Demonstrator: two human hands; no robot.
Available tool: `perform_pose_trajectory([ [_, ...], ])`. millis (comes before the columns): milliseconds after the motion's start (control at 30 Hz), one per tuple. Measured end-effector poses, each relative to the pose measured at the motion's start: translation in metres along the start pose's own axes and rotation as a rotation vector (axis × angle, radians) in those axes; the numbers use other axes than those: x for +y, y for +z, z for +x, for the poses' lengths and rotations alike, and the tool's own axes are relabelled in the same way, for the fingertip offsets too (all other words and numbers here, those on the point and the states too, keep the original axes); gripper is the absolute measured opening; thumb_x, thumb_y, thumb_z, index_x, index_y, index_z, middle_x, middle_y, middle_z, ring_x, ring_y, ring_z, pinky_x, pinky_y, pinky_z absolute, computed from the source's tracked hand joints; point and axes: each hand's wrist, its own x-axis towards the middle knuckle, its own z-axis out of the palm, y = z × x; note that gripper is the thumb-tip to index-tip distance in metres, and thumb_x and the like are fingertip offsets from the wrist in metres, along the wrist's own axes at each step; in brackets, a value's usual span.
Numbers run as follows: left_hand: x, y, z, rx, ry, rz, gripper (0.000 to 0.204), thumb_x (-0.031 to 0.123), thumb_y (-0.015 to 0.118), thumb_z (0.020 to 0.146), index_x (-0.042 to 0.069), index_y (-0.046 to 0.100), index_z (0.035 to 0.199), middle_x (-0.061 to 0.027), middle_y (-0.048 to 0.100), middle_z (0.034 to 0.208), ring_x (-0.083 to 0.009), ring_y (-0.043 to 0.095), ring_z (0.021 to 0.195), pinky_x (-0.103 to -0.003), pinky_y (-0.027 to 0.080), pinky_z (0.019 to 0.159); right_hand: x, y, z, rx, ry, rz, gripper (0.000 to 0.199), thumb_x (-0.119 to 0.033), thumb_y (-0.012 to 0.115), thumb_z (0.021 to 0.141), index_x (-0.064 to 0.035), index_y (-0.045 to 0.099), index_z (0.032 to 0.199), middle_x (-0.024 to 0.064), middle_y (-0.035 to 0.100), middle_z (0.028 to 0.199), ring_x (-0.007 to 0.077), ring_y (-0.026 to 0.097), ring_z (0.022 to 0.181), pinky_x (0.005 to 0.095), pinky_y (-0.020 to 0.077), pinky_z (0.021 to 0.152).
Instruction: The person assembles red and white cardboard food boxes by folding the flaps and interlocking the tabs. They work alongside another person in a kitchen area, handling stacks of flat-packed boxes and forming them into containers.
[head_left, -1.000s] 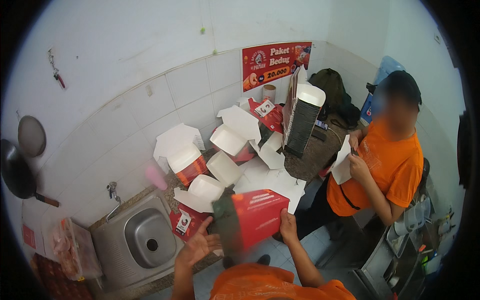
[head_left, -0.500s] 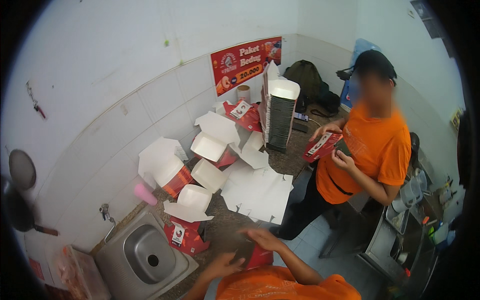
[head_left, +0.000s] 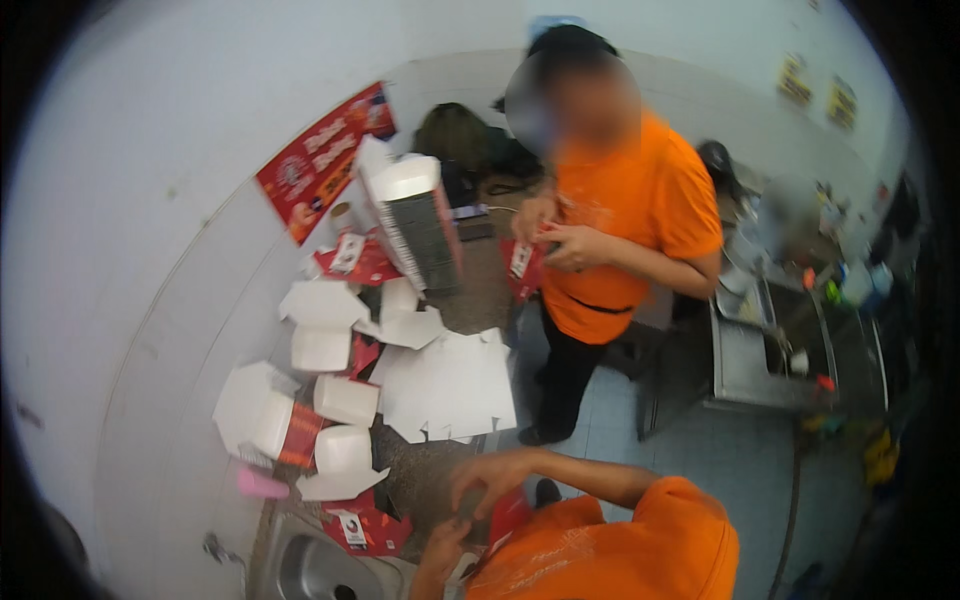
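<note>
While the wearer leans over the edge of a speckled counter, a red carton sits close against their orange shirt, the right hand arched with bent fingers at its upper side and the left hand half curled at its lower left; blur hides how firmly either grips. Beyond them on the counter lie white cardboard sheets and open white-lined boxes; at right, a co-worker holds another red carton.

Red box seemingly nearer wearer's shirt
</note>
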Motion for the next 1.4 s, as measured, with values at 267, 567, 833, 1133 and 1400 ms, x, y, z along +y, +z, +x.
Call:
perform_pose_trajectory([
  [267, 0.055, 0.023, 0.005, 0.091, 0.177, 0.326, 0.03, 0.027, 0.066, 0.101, -0.001, 0.067, 0.111, -0.0035, 0.071, 0.093, -0.0118, 0.067, 0.08, -0.028, 0.052, 0.07, 0.009, 0.027, -0.004, 0.559, 0.052, -0.015, 0.02, -0.014, 0.07, 0.088, -0.0069, 0.073, 0.107, 0.0111, 0.061, 0.121, 0.029, 0.058, 0.117, 0.0399, 0.0472, 0.1],
  [567, 0.065, 0.051, 0.037, 0.063, 0.257, 0.329, 0.034, 0.028, 0.071, 0.099, 0.002, 0.063, 0.118, -0.0016, 0.068, 0.101, -0.0104, 0.062, 0.082, -0.027, 0.048, 0.075, 0.007, 0.05, -0.017, 1.064, 0.019, -0.376, 0.019, -0.016, 0.065, 0.094, -0.0082, 0.072, 0.109, 0.0123, 0.062, 0.122, 0.0305, 0.059, 0.116, 0.041, 0.0465, 0.1],
  [833, 0.099, 0.117, 0.084, 0.273, 0.672, -0.075, 0.033, 0.028, 0.063, 0.103, 0.002, 0.054, 0.119, -0.0079, 0.064, 0.107, -0.0188, 0.065, 0.094, -0.035, 0.054, 0.081, -0.001, 0.063, -0.033, 1.193, -0.065, -0.707, 0.035, -0.011, 0.077, 0.084, -0.0091, 0.069, 0.118, 0.011, 0.062, 0.121, 0.0328, 0.06, 0.118, 0.0442, 0.0492, 0.1],
  [1133, 0.11, 0.125, 0.104, 0.336, 0.881, 0.291, 0.03, 0.028, 0.053, 0.11, 0.004, 0.061, 0.095, 0.0035, 0.057, 0.08, -0.0034, 0.047, 0.07, -0.022, 0.036, 0.06, -0.043, -0.009, -0.029, 1.186, -0.007, -0.807, 0.041, -0.013, 0.08, 0.081, -0.0058, 0.071, 0.121, 0.0114, 0.068, 0.121, 0.0333, 0.064, 0.115, 0.0422, 0.054, 0.096],
  [1400, 0.102, 0.122, 0.101, 0.226, 0.821, -0.068, 0.028, 0.026, 0.051, 0.11, 0.002, 0.063, 0.1, -0.0059, 0.066, 0.096, -0.0131, 0.063, 0.086, -0.029, 0.051, 0.079, -0.055, -0.024, 0.001, 1.232, -0.059, -0.795, 0.035, -0.007, 0.086, 0.071, -0.0048, 0.078, 0.105, 0.0154, 0.068, 0.129, 0.0346, 0.064, 0.118, 0.0418, 0.0524, 0.099],
])
